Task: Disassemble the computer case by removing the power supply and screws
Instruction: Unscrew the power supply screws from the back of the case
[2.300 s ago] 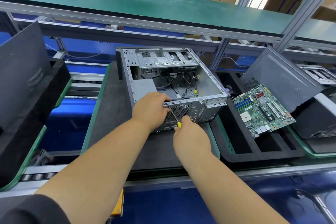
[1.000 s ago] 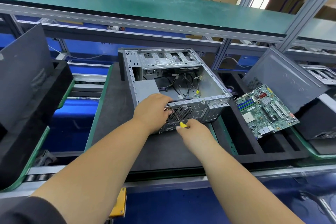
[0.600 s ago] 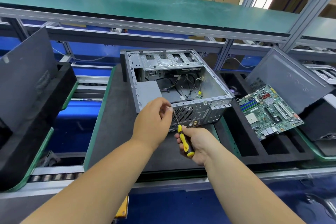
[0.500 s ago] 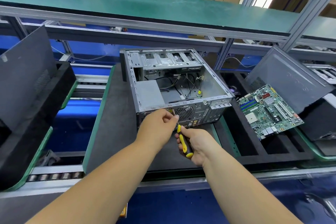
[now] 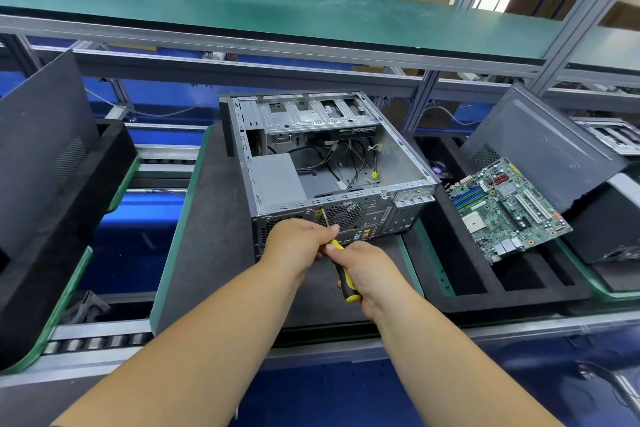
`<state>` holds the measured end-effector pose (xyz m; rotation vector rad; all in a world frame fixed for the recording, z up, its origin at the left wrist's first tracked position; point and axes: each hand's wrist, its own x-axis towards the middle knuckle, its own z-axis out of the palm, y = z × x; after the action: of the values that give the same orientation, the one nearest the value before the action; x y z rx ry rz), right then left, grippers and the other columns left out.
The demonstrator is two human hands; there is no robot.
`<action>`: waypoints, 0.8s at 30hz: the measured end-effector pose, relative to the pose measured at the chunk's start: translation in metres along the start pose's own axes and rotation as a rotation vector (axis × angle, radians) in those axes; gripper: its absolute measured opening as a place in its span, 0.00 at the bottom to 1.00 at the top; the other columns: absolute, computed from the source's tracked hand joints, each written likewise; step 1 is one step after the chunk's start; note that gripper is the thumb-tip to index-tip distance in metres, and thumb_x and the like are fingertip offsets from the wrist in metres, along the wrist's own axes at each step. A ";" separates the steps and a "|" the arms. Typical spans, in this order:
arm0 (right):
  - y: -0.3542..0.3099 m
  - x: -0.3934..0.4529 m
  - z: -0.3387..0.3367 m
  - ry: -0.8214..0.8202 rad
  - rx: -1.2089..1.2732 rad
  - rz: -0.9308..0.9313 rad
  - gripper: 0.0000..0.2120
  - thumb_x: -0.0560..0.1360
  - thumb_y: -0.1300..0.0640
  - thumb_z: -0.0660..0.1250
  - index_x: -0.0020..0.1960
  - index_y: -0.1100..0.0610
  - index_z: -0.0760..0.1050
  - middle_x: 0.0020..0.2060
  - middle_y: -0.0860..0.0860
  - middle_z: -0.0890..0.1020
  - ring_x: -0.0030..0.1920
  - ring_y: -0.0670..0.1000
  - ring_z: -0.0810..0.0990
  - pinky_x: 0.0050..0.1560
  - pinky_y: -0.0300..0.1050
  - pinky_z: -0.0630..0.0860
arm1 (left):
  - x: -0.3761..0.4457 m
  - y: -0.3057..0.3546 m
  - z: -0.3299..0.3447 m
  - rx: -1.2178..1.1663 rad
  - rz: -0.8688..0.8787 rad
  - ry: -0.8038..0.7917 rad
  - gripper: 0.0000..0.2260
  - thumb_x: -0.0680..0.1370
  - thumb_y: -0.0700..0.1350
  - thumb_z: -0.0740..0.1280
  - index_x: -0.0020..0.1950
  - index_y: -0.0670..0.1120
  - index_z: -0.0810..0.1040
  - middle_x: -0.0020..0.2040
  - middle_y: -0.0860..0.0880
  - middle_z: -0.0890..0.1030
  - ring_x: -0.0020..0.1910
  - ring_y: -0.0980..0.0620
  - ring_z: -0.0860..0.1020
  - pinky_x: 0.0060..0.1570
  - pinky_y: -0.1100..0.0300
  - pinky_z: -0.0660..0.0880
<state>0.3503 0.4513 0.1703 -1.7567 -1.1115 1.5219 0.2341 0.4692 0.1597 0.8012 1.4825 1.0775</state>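
Observation:
An open grey computer case [image 5: 398,163] lies on its side on a dark pallet mat [image 5: 214,239], its rear panel facing me. Inside at the near left sits the grey power supply [image 5: 277,180], with loose cables beside it. My right hand [image 5: 367,270] grips the yellow-and-black handle of a screwdriver [image 5: 343,277]; its metal shaft slants up to the rear panel next to the fan grille. My left hand [image 5: 298,243] pinches the shaft near the handle, in front of the panel's lower left. The screw at the tip is too small to make out.
A green motherboard [image 5: 502,208] lies tilted in a black foam tray [image 5: 485,288] to the right, with a dark side panel [image 5: 540,146] leaning behind it. A black panel [image 5: 41,135] stands at the left. A green shelf [image 5: 277,3] runs overhead.
My left hand dropped from the case's top rear edge to the screwdriver shaft. My right hand pulled back toward me and tilted the handle down, tip still at the rear panel.

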 end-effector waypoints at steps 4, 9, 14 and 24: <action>-0.003 -0.005 -0.002 -0.051 0.059 0.045 0.11 0.77 0.48 0.69 0.45 0.56 0.76 0.34 0.51 0.77 0.34 0.50 0.74 0.31 0.42 0.70 | 0.002 0.001 0.000 -0.030 -0.005 -0.012 0.07 0.71 0.42 0.76 0.36 0.40 0.82 0.29 0.47 0.80 0.29 0.52 0.76 0.34 0.62 0.74; -0.001 -0.013 -0.007 -0.181 0.276 0.170 0.21 0.83 0.47 0.58 0.45 0.58 0.82 0.32 0.51 0.81 0.26 0.46 0.74 0.28 0.39 0.70 | 0.000 0.001 0.001 -0.082 -0.020 -0.075 0.10 0.74 0.41 0.73 0.34 0.39 0.80 0.27 0.45 0.76 0.22 0.52 0.71 0.28 0.63 0.71; 0.000 -0.012 -0.010 -0.172 0.351 0.181 0.16 0.81 0.50 0.64 0.44 0.59 0.83 0.31 0.50 0.82 0.26 0.45 0.74 0.29 0.38 0.71 | -0.001 0.001 0.003 -0.097 -0.018 -0.065 0.08 0.75 0.40 0.72 0.38 0.38 0.82 0.28 0.44 0.79 0.23 0.52 0.74 0.30 0.61 0.74; 0.004 -0.003 -0.004 -0.089 0.325 0.092 0.09 0.77 0.55 0.69 0.48 0.62 0.82 0.32 0.52 0.82 0.31 0.46 0.79 0.31 0.39 0.74 | -0.001 -0.001 0.003 -0.094 0.010 -0.078 0.08 0.78 0.39 0.68 0.40 0.39 0.82 0.29 0.48 0.81 0.23 0.54 0.75 0.27 0.67 0.72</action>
<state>0.3550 0.4473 0.1691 -1.5476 -0.7785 1.7410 0.2378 0.4688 0.1594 0.7769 1.3539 1.1025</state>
